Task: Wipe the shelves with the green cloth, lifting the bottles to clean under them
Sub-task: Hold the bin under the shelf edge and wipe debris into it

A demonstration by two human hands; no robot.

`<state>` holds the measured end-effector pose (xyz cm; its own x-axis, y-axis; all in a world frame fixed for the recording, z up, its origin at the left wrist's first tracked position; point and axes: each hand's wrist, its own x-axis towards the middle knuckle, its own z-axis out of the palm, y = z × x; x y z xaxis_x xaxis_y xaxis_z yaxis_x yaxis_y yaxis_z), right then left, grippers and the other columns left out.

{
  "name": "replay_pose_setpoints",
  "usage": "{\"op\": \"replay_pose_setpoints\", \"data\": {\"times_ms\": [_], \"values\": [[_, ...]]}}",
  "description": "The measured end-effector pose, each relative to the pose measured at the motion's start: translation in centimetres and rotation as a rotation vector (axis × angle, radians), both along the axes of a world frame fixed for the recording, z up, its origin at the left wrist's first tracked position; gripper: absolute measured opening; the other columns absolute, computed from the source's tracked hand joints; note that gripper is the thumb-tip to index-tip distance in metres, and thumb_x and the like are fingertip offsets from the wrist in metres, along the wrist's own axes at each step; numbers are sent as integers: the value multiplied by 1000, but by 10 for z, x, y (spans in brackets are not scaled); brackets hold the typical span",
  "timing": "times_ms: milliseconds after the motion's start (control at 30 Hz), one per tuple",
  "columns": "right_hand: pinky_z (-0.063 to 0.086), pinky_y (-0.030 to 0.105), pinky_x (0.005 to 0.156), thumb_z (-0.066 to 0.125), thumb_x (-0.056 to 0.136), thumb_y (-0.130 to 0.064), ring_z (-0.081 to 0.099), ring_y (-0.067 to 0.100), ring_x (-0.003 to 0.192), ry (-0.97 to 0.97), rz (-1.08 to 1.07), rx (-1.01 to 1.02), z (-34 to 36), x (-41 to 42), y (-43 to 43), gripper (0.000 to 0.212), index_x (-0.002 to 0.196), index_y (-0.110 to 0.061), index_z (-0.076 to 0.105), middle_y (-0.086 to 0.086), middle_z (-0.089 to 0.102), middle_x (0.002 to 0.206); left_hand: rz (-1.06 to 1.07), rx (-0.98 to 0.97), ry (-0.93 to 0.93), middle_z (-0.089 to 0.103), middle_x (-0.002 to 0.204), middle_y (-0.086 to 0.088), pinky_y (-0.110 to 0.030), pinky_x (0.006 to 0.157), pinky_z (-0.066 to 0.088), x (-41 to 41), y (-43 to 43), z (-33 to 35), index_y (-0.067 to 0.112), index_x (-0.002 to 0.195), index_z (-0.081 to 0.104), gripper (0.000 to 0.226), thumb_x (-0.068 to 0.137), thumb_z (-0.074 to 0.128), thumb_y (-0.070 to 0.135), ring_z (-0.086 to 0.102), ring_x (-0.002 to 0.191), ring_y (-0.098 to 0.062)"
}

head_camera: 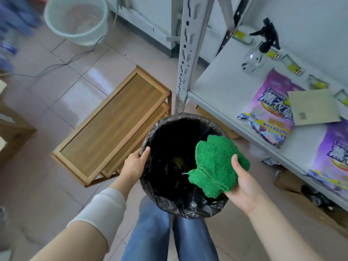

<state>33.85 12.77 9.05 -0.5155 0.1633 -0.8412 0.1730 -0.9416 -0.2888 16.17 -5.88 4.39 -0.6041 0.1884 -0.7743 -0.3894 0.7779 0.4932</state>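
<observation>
The right hand (243,183) is grasping the bunched green cloth (216,164) over the near right rim of a black-lined bin (169,200), while the left hand (134,162) is gripping the bin's left rim. A spray bottle (259,51) is standing on the white shelf (222,85), far right.

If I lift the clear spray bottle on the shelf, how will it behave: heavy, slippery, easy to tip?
The spray bottle looks empty, so it is probably light. Its black trigger head sits high above the body, so a push from the cloth might tip it. The smooth clear body could be a little slippery; gripping the neck seems safer.
</observation>
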Motion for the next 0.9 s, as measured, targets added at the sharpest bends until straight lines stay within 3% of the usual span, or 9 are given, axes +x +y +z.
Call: {"op": "replay_pose_setpoints", "data": {"times_ms": [67,167,267,367,500,700,900], "values": [[59,38,69,59,74,-40,66,24,102,-17,13,24,44,1,-15,57,122,-9,55,12,66,119,-38,2,27,58,114,-33,-46,91,44,-1,-6,50,-3,123,50,58,94,38,46,55,106,-45],[59,39,71,83,50,-42,67,23,101,5,-20,101,117,0,-37,85,123,-10,55,11,68,115,-108,49,91,64,95,-16,-37,78,43,-9,-15,123,2,124,53,57,93,38,48,58,95,-34],[60,36,65,58,78,-37,70,20,90,-2,-90,212,195,-1,-58,56,126,-9,52,7,72,104,-144,112,118,64,100,-15,-36,74,42,-17,-23,192,6,123,54,54,93,38,48,59,91,-31],[60,36,68,42,94,-29,67,20,95,-4,-95,349,266,-2,-72,39,126,-9,52,9,65,116,-178,161,159,57,91,-8,-33,72,42,-20,-25,248,5,121,54,50,95,36,44,53,85,-26],[58,32,65,44,94,-28,68,19,92,10,-86,493,344,0,-71,32,115,-10,59,7,70,107,-244,219,177,64,109,-15,-42,89,49,-33,-11,295,9,110,58,46,94,36,46,58,101,-34],[59,32,65,48,88,-32,71,19,87,122,-141,607,423,-12,-49,34,108,-9,62,7,74,100,-338,269,268,64,99,-22,-38,81,49,-60,39,347,1,109,61,55,93,38,48,60,96,-36],[60,34,70,54,73,-36,71,19,87,252,-121,720,473,-40,1,43,105,-10,64,7,74,100,-379,305,306,61,116,-27,-43,93,46,-77,97,373,0,113,60,55,93,39,47,57,108,-40]]}}
